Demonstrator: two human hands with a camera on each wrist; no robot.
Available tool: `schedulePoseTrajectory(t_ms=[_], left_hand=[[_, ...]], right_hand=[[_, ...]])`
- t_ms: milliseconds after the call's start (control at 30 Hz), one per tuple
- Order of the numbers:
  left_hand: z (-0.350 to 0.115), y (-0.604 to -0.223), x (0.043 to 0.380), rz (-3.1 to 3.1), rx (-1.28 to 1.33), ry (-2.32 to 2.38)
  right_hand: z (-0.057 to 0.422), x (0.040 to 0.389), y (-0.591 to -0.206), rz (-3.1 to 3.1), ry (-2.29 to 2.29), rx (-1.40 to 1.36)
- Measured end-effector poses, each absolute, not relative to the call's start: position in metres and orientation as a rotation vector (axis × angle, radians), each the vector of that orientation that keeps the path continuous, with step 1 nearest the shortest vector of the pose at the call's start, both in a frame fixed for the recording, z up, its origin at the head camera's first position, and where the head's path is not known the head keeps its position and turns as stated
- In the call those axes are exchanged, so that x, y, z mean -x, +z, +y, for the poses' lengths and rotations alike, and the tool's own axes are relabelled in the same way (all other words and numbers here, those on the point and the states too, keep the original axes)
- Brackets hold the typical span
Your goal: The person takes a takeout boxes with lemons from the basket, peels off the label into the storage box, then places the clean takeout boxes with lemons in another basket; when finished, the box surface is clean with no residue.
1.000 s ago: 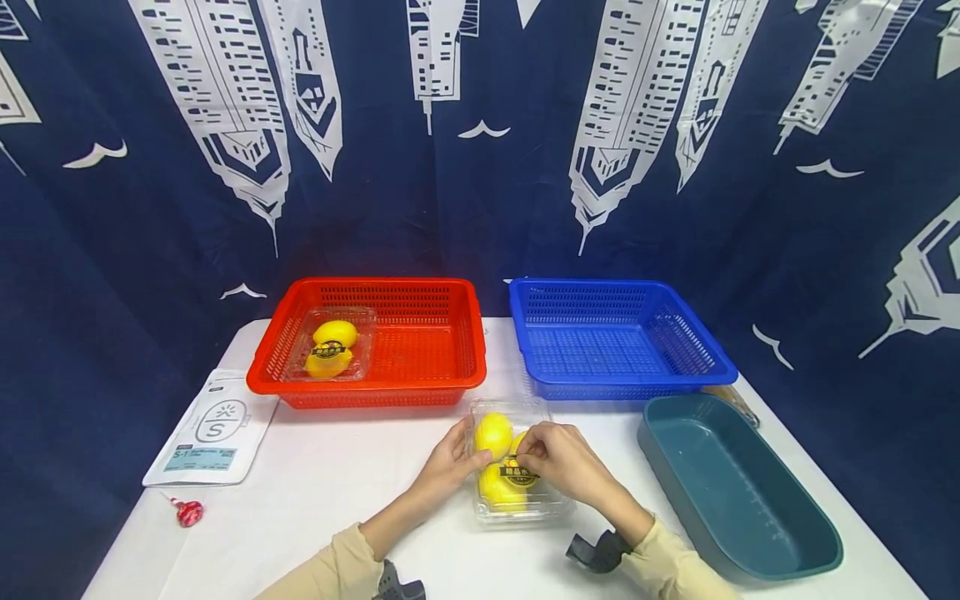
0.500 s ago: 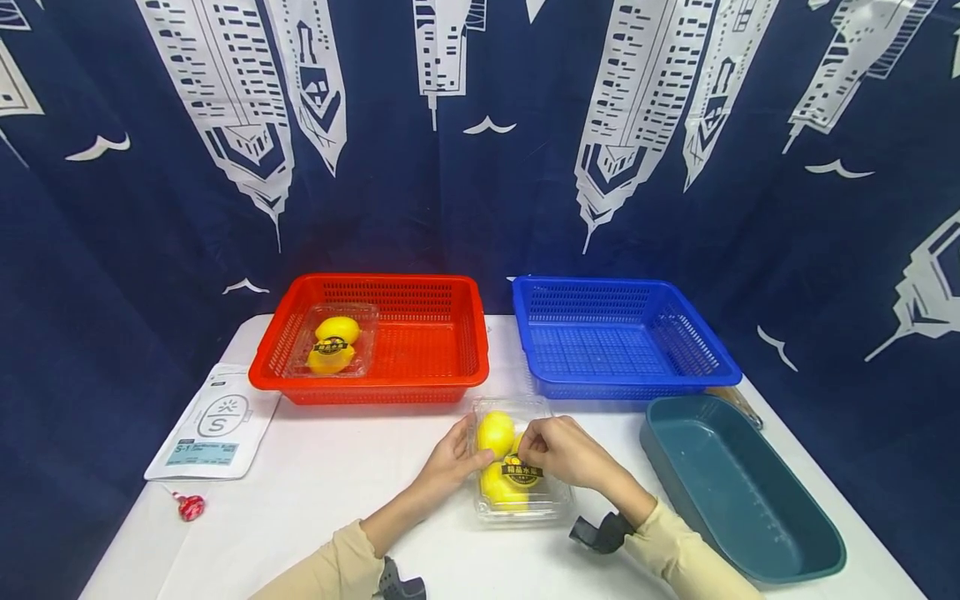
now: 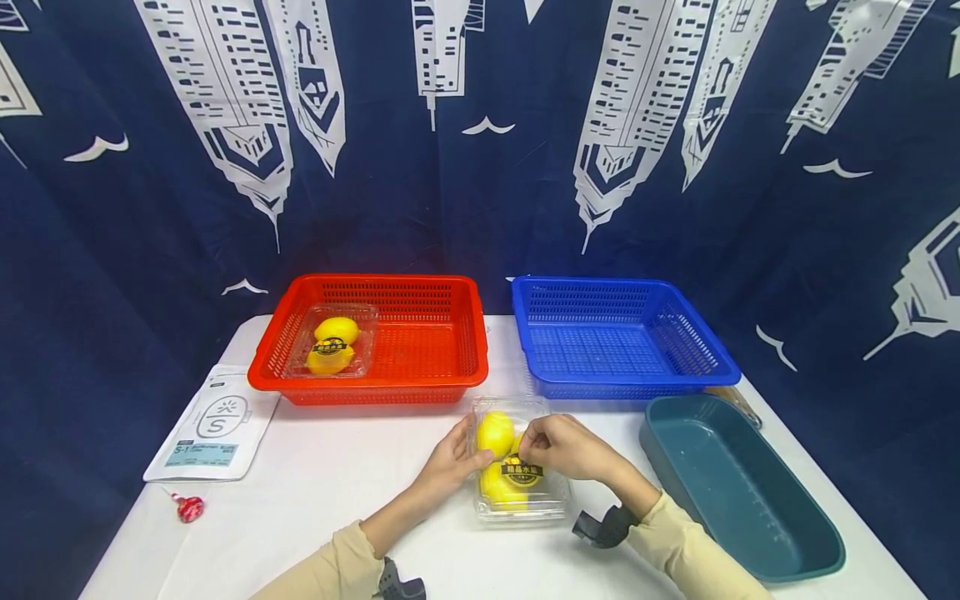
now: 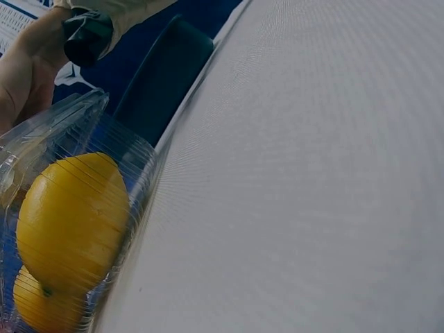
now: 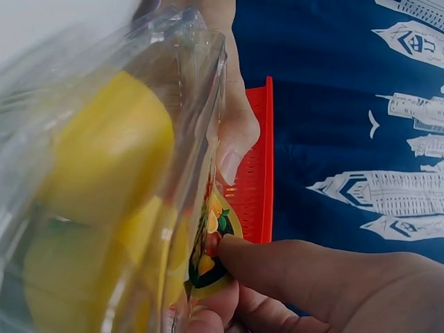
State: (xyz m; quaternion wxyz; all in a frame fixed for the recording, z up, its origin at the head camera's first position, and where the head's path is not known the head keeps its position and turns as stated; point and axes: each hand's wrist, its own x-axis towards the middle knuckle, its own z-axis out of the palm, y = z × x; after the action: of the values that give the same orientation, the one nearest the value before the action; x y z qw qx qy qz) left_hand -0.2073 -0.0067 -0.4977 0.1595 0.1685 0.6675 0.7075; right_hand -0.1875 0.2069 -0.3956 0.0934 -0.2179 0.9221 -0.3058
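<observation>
Steadily Held, Lightly Pinched

The clear container (image 3: 517, 518) rested, as far as the head view showed, on the white tabletop (image 3: 315, 475) in front of the person, with yellow lemons (image 3: 497, 435) showing through its top. A black-and-gold label (image 3: 522, 473) lay across that top; in the right wrist view, one edge stood away from the plastic. The right grip (image 3: 566, 450) pinched that edge between thumb and finger, while the left grip (image 3: 452, 458) held the container's left side, thumb over the top. Whether the label was being peeled or laid down could not be told. Either way, good handling seemed to call for a firm hold on the left, so the container would not twist, and a light, low, slow pull on the right; a sharp upward tug could have torn the label.

Farther out, the red basket (image 3: 412, 354) held a similar container (image 3: 365, 315), the blue basket (image 3: 600, 342) stood behind to the right, the teal tray (image 3: 738, 475) nearer at the right. A white pouch (image 3: 213, 429) and a red lollipop (image 3: 191, 509) lay well apart, at the left.
</observation>
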Motion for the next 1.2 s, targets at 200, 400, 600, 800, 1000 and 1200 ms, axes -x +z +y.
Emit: schedulePoseTrajectory(t_ms=[200,400,600,800,1000,1200], left_hand=[[-0.0065,-0.5002,0.2077,1.913,-0.49,2.02],[-0.0062,-0.5015,0.2078,1.911,-0.488,2.014],[-0.0062,-0.5005,0.2085,1.906,-0.501,2.021],[-0.0059,-0.5016,0.209,1.903,-0.505,2.021],[-0.0062,-0.5013,0.2085,1.899,-0.506,2.022],[-0.0069,-0.4986,0.2086,1.906,-0.503,2.016]], right_hand=[[0.2081,0.1871,-0.3942,2.706,-0.948,0.624],[0.2093,0.1873,-0.3966,2.679,-0.983,0.619],[0.2108,0.1874,-0.3972,2.649,-1.023,0.624],[0.2127,0.1882,-0.3971,2.615,-1.057,0.613],[0.2136,0.1889,-0.3987,2.595,-1.081,0.606],[0.214,0.1887,-0.3985,2.56,-1.122,0.603]])
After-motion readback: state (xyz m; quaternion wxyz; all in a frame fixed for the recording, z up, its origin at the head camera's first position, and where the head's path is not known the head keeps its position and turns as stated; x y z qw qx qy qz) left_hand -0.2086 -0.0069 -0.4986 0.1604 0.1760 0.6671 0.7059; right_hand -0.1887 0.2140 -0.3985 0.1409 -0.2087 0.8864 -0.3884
